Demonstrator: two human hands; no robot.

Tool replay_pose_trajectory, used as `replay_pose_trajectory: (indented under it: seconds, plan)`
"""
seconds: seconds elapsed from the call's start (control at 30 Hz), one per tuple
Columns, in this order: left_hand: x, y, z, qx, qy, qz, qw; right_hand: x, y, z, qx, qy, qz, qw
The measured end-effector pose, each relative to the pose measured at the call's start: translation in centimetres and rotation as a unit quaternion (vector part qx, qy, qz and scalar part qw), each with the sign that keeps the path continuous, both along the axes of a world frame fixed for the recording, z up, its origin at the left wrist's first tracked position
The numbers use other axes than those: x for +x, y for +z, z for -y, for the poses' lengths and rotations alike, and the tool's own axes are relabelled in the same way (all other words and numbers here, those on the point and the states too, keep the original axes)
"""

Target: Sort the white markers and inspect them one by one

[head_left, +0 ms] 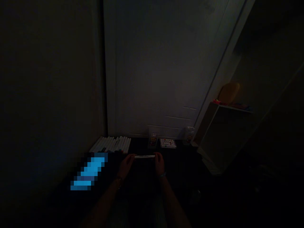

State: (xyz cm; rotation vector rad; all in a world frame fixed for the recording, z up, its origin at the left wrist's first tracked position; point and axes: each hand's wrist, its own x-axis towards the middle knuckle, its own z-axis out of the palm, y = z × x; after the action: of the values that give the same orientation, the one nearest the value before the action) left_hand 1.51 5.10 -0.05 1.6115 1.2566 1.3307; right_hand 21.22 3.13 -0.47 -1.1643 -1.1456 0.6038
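Though dimly lit, marker (pixel 144 156) looks slim, white

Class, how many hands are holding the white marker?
2. The left hand pinches the marker at its left end, the right hand at its right end; darkness may hide others.

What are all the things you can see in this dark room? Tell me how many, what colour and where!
white marker: one, white, held level between both hands
row of markers: many, too dark to count, white, side by side at the back left
small container: one, pale, at the foot of the door
flat box: one, white with coloured spots, right of the small container
door: one, pale, straight ahead
shelf unit: one, pale, on the right
yellow thing: one, yellow, on top of the shelf unit
left hand: one, grips the marker's left end
right hand: one, grips the marker's right end
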Motion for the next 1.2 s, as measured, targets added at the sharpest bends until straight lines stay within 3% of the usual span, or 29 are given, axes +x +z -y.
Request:
replay_pose_trajectory:
  seconds: [0.23,1.2]
  plan:
    - [0.1,-0.3,-0.2,0.001,0.003,0.044,0.999,0.2,0.1,0.2,0.025,-0.001,0.020,0.999]
    - [0.2,1.2,1.0,-0.005,0.020,0.025,0.999,0.1,0.4,0.4,-0.001,0.022,0.010,1.000]
